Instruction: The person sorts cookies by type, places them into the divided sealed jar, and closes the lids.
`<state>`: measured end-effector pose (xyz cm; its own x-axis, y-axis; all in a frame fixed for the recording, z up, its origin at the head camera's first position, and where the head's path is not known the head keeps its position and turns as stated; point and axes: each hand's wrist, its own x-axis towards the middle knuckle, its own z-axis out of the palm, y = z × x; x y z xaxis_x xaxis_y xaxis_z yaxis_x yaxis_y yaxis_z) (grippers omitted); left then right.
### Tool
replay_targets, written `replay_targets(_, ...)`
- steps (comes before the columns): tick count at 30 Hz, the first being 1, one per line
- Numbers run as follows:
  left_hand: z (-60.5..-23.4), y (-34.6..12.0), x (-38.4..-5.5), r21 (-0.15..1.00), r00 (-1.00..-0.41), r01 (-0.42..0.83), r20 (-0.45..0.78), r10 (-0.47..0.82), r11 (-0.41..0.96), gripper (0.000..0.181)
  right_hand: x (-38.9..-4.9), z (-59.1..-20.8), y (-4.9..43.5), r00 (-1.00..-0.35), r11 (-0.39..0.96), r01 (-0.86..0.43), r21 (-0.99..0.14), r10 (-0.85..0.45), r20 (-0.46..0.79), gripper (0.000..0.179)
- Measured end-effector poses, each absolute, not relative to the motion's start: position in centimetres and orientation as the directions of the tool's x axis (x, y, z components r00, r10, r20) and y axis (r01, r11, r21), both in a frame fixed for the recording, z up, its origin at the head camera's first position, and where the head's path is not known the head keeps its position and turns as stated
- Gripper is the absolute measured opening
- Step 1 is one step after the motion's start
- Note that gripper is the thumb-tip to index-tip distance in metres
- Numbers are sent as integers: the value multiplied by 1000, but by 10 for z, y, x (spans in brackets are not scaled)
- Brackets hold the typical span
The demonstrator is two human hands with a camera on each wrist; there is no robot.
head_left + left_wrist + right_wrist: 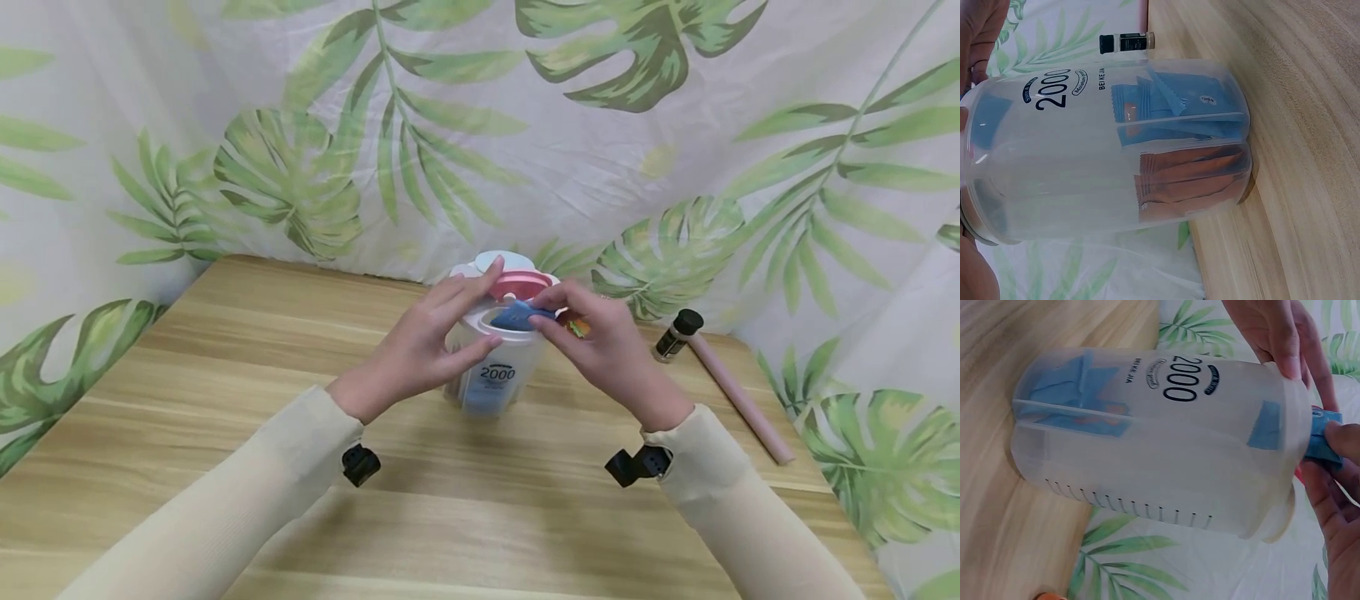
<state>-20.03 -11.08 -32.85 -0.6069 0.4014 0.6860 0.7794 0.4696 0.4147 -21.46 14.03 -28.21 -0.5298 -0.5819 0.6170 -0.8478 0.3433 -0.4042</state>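
Note:
A translucent storage canister (517, 367) marked "2000" stands on the table, with a pale rim and a raised pink flap (520, 285) at its top. Between thumb and fingers, my right hand (600, 342) pinches a blue sachet (517, 315) in the canister's top opening; its lower part shows through the wall in the right wrist view. With thumb and fingers extended, my left hand (420, 342) touches the canister's top on the left side. Several blue sachets (1204, 100) lie at the bottom of one compartment. Brown sachets (1191, 181) fill the base of another beside it.
To the right, a small black-capped jar (677, 335) stands by a long pink rod (741, 400). A small green-and-orange item (577, 327) is partly hidden behind my right hand. A leaf-patterned cloth (450, 125) hangs behind the wooden table (247, 333).

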Motion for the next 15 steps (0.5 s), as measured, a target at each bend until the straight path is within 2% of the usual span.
replay_targets(15,-329,-111,-199,427,-618,771,679,396,472,82,-210,-288,137,-522,385,-853,-352,-629,577,15)
